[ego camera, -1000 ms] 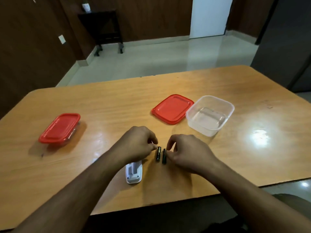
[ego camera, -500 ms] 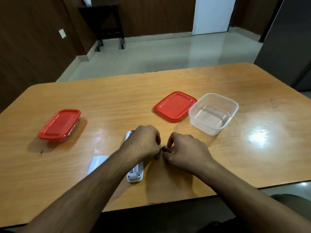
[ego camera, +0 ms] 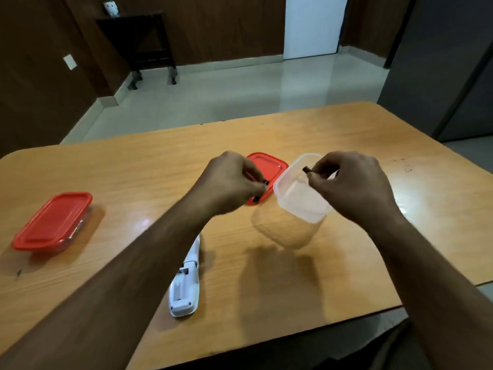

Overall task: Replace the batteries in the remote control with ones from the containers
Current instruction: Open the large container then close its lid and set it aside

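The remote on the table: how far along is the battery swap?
Done: the remote lies with its battery bay open and seemingly empty. In hand: each hand, left hand and right hand, pinches a dark battery by the open clear container. Left: opening the lidded container, loading batteries, closing the remote.

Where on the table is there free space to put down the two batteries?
Bare wood lies between the closed container and the remote, and on the right of the open container toward the table edge. It is crowded at the middle: the loose red lid, the open container, the left hand and the right hand sit close together there.
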